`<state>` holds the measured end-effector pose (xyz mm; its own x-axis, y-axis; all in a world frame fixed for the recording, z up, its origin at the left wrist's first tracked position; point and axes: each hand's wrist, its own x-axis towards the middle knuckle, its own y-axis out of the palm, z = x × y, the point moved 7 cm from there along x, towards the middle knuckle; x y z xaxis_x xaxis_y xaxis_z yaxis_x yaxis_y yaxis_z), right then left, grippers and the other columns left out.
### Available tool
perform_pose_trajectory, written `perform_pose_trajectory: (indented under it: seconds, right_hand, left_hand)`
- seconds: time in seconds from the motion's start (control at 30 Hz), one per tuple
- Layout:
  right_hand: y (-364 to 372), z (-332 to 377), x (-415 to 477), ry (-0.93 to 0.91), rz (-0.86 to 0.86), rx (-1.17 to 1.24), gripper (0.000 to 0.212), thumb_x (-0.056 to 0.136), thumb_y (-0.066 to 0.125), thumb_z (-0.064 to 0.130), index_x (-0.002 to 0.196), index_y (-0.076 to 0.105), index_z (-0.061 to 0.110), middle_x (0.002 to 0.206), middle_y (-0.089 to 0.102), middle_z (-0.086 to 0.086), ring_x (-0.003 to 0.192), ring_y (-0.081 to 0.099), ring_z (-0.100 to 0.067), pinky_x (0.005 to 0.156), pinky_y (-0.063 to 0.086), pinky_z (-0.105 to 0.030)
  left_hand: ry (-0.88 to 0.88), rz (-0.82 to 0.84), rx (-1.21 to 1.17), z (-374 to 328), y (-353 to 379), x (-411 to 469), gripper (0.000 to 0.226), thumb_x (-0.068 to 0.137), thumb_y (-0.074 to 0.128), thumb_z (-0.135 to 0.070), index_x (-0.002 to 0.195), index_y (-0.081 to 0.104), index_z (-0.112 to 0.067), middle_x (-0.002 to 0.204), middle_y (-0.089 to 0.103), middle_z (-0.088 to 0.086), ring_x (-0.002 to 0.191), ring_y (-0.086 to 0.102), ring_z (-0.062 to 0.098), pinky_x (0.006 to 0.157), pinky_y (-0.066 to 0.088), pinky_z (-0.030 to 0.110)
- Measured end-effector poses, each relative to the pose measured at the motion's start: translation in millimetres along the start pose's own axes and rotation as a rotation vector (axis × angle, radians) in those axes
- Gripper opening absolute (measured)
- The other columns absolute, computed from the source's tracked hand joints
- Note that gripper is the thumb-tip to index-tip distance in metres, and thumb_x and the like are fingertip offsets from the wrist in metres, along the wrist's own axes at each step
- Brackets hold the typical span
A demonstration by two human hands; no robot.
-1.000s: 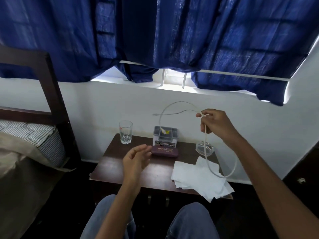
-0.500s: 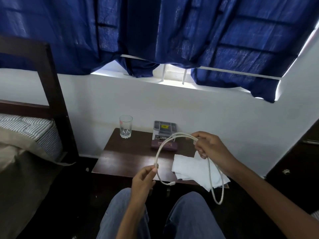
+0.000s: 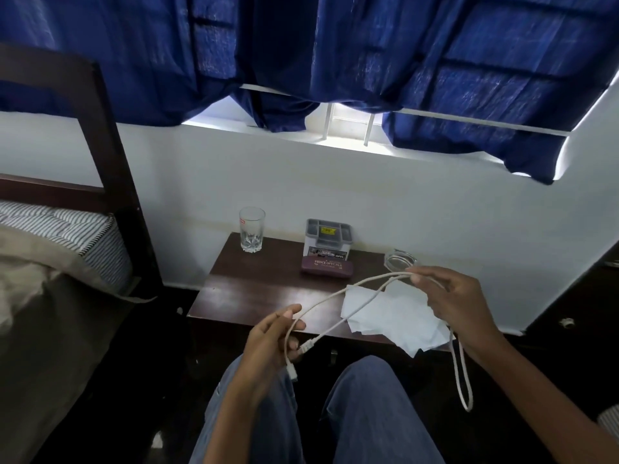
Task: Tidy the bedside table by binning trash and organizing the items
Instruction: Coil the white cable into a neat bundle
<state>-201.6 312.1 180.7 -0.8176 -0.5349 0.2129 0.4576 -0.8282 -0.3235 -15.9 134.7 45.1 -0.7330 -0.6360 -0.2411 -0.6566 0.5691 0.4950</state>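
Observation:
A white cable (image 3: 338, 298) stretches between both hands above the front of the dark wooden bedside table (image 3: 261, 289). My left hand (image 3: 271, 343) pinches the end with the two plugs, which dangle below my fingers. My right hand (image 3: 452, 303) grips the doubled cable, and a loop hangs down past the table's right front corner. On the table lie crumpled white tissues (image 3: 392, 319), a maroon glasses case (image 3: 327, 266), a grey organizer box (image 3: 329, 237), an empty drinking glass (image 3: 252, 233) and a clear glass dish (image 3: 398, 259).
A bed with a striped mattress (image 3: 67, 232) and dark wooden frame (image 3: 110, 155) stands at the left. Blue curtains (image 3: 335, 55) hang over the window behind the table. My knees in jeans (image 3: 361, 406) sit just in front of the table. Dark furniture (image 3: 582, 296) is at the right.
Both hands have pulled apart, drawing the cable out from a round loop into a long doubled line. My left hand now holds the plug ends.

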Motion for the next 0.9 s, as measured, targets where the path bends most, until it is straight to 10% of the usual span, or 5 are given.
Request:
perform_pose_trajectory:
  seconds: [0.23,0.6,0.67,0.77,0.9]
  right_hand:
    - [-4.3,-30.2,0.3,0.051,-0.098,0.011,0.01,0.088,0.062,0.011,0.092,0.07,0.009,0.045,0.055,0.021,0.042,0.049,0.005,0.044,0.035,-0.004]
    - [-17.6,-31.1,7.8,-0.073,-0.07,-0.299,0.008,0.086,0.065,0.014,0.089,0.072,0.014,0.086,0.071,0.0,0.074,0.063,0.007,0.072,0.046,-0.01]
    - [-12.2,-29.8,6.3,-0.073,0.064,-0.46,0.008,0.084,0.067,0.019,0.083,0.072,0.026,0.087,0.071,0.005,0.085,0.065,-0.009,0.082,0.049,-0.028]
    - [4.2,-28.4,-2.2,-0.055,0.314,-0.7,0.011,0.084,0.067,0.028,0.078,0.069,0.037,0.086,0.068,0.016,0.089,0.063,-0.009,0.082,0.047,-0.03]
    - [36.5,-33.0,-20.6,-0.065,0.614,-0.885,0.011,0.084,0.063,0.039,0.089,0.073,0.036,0.097,0.07,0.018,0.096,0.061,-0.003,0.086,0.049,-0.03]
  left_hand:
    - [-0.195,0.095,0.127,16.9,-16.3,3.4,0.021,0.092,0.053,-0.015,0.106,0.067,-0.007,0.071,0.058,0.002,0.061,0.057,0.009,0.067,0.055,0.031]
    - [-0.324,0.272,-0.273,18.8,4.1,-3.4,0.014,0.078,0.07,-0.015,0.087,0.059,-0.011,0.071,0.067,0.005,0.05,0.061,0.01,0.043,0.051,0.018]
    - [-0.294,0.39,-0.526,9.1,11.5,-4.4,0.025,0.07,0.08,-0.01,0.09,0.066,-0.008,0.089,0.073,0.011,0.068,0.071,0.018,0.058,0.058,0.026]
    - [-0.103,0.364,-0.584,-7.3,10.6,-4.2,0.034,0.102,0.034,-0.017,0.121,0.057,-0.002,0.143,0.046,0.013,0.13,0.047,0.024,0.109,0.038,0.036]
    - [0.006,0.244,-0.69,-11.5,-0.1,3.5,0.044,0.105,0.018,-0.019,0.122,0.053,0.001,0.154,0.022,0.01,0.144,0.019,0.022,0.119,0.018,0.037]
